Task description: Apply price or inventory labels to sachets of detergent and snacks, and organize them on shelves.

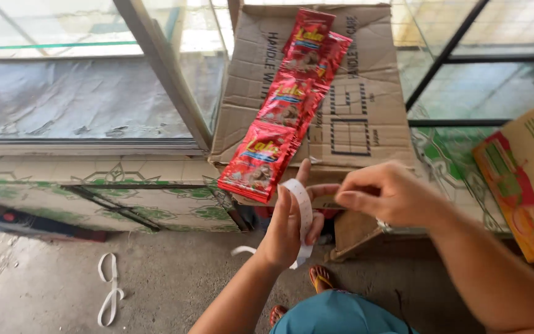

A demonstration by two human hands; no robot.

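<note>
My left hand (288, 226) is raised with a white plastic strap (304, 213) looped around its fingers. Next to it my right hand (381, 195) pinches the end of that strap with thumb and fingers. Just above my hands, a strip of joined red snack sachets (282, 105) lies across a closed brown cardboard box (366, 93), its lowest sachet hanging over the box's front edge.
A glass display case (81, 93) with metal frame stands at left above a tiled base. Another piece of white strap (109, 291) lies on the concrete floor. A red and yellow carton (526, 179) sits at right. My sandalled foot (321, 278) is below.
</note>
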